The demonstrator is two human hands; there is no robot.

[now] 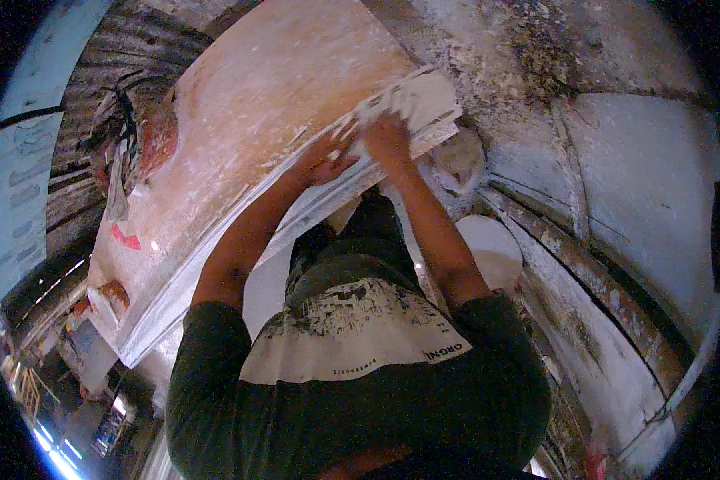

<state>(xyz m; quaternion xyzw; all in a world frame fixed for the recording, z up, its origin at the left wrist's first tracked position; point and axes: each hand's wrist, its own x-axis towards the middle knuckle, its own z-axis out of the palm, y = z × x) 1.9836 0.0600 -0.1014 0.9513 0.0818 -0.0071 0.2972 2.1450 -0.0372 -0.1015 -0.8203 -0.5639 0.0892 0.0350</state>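
Note:
A long, pale table (288, 72) with a pinkish-brown, white-smeared top stretches away in front of me. Along its near edge runs a white ridged strip (240, 200), which looks like plaster moulding. Near the strip's right end, my left hand (326, 162) rests at the table edge, its fingertips smeared by motion. Just right of it, my right hand (387, 141) reaches over the white, coated end piece (428, 100). Its fingers are blurred and whitened, so whether they grip anything cannot be made out.
Rags and dark strands (120, 152) hang by the table's far left side. A red scrap (125, 237) lies on the top. A whitish bag-like thing (458, 160) and a round pale container (490, 252) stand to the right, beside a stained wall (640, 168).

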